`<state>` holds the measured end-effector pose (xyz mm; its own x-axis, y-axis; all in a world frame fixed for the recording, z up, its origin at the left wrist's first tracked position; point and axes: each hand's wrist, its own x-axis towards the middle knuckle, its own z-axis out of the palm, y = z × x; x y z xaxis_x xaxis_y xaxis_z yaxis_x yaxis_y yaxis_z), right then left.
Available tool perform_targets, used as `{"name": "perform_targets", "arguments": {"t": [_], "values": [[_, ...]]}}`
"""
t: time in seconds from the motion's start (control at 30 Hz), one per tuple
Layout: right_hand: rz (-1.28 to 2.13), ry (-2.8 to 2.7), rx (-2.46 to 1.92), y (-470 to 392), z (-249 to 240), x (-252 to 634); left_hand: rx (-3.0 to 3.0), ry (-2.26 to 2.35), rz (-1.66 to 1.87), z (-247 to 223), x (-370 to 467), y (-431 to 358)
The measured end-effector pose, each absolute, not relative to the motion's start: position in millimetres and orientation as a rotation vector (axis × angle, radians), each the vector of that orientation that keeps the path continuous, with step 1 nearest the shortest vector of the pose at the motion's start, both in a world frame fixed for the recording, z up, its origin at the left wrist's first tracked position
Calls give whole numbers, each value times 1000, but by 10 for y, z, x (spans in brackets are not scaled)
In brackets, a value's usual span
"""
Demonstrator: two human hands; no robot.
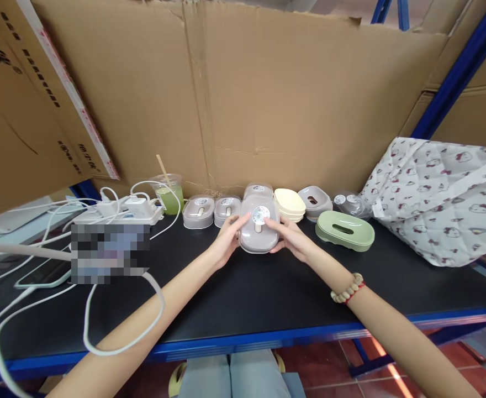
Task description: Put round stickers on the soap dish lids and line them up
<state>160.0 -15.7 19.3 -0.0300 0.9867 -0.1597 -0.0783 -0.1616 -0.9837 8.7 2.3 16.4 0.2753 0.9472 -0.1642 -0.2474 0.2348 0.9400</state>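
Observation:
Between my two hands is a grey box with a clear lid (pixel 259 235), tilted so that its top and round sticker face me. My left hand (pixel 228 240) grips its left side, thumb along the upper edge. On the other side my right hand (pixel 293 239) is closed round the right edge, with the thumb on the lid by the sticker. Similar lidded boxes stand behind it: one grey box (pixel 199 213) to the left, another (pixel 226 209) beside it, and a third (pixel 258 189) partly hidden behind the held one.
Right of my hands are stacked cream pieces (pixel 289 203), a grey slotted lid (pixel 314 200), a green slotted lid (pixel 346 229), clear lids (pixel 350 204) and a patterned quilted bag (pixel 445 193). A green drink (pixel 170 198), power strip (pixel 143 213) and white cables are at left; cardboard (pixel 259 99) stands behind.

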Motion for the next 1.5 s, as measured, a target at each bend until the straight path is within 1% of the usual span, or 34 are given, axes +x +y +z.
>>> {"name": "perform_targets", "arguments": {"t": [0.1,0.3,0.53,0.93,1.1,1.17,1.23,1.3,1.37,1.43,1.5], "values": [[1335,-1037,-1265,-152,218,1626,1019,855,954,144,79,33],[1404,-1135,-1228,-154,271,1691,1095,850,988,135,82,2],[1417,-1163,-1282,-156,254,1711,1141,852,924,129,48,10],[1280,-1171,-1289,-62,145,1798,1191,836,870,136,70,-20],[1293,-1073,-1263,-96,238,1756,1326,840,731,200,11,-6],[1372,-1046,-1218,-133,314,1734,1265,775,794,248,-10,17],[1376,-1018,-1192,-166,388,1728,1180,796,993,300,-31,71],[1250,-994,-1186,-183,440,1744,1121,936,1259,351,-60,162],[1100,-960,-1184,-181,463,1778,1090,1051,1401,398,-94,275],[1003,-927,-1172,-163,461,1825,1066,1139,1401,438,-118,389],[936,-927,-1162,-136,446,1878,1077,1209,1316,464,-118,483]]}}
